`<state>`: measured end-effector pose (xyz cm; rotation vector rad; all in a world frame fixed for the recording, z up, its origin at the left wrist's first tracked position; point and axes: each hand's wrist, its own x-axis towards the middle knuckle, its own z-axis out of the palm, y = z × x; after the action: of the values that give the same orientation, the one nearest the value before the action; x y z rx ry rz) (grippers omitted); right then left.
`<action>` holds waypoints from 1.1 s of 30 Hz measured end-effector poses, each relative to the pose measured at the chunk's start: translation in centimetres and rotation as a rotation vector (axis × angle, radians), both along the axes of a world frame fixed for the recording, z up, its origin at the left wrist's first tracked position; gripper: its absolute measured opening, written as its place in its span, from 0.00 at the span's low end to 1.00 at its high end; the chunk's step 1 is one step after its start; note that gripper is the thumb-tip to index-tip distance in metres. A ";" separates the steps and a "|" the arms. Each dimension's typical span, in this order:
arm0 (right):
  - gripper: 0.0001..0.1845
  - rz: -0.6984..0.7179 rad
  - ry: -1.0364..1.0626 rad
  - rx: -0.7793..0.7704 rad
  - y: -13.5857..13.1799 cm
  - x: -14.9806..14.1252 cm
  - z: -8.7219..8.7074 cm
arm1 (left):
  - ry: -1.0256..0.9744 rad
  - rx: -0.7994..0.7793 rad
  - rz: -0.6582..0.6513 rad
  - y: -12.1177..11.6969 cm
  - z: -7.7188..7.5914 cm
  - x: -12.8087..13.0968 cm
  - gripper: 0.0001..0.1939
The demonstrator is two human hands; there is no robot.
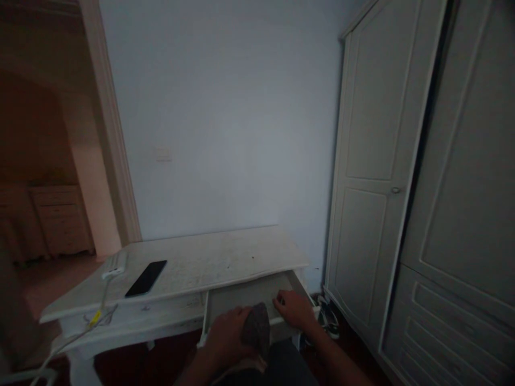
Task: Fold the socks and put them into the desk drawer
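Note:
A white desk (pixel 209 260) stands against the wall with its right drawer (pixel 245 300) pulled out. My left hand (pixel 227 335) is closed around a dark grey cloth (pixel 256 327) at the drawer's front edge. My right hand (pixel 293 310) rests on the drawer's front right rim, fingers curled over it. The inside of the drawer looks bare where it shows.
A black phone (pixel 146 278) and a white power strip (pixel 115 265) with a cable lie on the desk's left part. A tall white wardrobe (pixel 378 177) stands close on the right, shoes (pixel 328 316) at its foot. A doorway (pixel 48 161) opens on the left.

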<state>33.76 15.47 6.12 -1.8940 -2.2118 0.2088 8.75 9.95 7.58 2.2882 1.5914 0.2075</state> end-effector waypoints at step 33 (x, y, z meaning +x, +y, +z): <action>0.21 -0.016 -0.014 0.011 -0.2 -0.1 0.1 | 0.125 0.104 0.019 -0.8 0.7 0.2 0.22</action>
<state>33.69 15.26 6.26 -1.9129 -2.2014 0.1812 8.94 9.13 8.26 2.4080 1.7015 0.1574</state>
